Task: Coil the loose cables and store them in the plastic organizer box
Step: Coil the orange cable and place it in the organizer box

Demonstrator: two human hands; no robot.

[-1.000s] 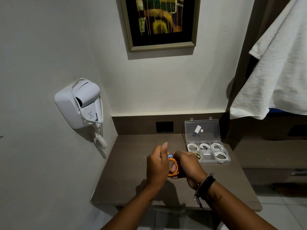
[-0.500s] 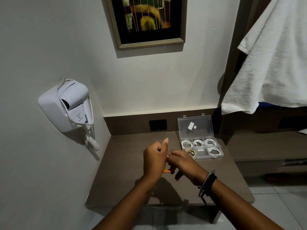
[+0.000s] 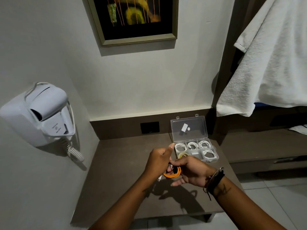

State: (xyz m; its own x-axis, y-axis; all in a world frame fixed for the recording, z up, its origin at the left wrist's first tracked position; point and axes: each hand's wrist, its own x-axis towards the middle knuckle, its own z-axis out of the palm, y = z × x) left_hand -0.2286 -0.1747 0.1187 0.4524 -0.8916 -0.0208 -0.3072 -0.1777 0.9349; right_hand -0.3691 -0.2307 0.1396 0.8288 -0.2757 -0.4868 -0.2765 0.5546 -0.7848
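Both your hands close on the orange cable (image 3: 172, 173), wound into a small coil between your left hand (image 3: 158, 161) and right hand (image 3: 191, 170). Coiling looks nearly finished; next, carry it just beyond your right hand into the organizer box (image 3: 210, 159), probably its near middle compartment.

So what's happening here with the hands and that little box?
A person is tidying cables. Both hands, the left hand and the right hand, hold a coiled orange cable just above the brown counter top. Behind them a clear plastic organizer box sits with its lid propped open; most of its compartments already hold coiled white cables. The orange one is not in the box yet.
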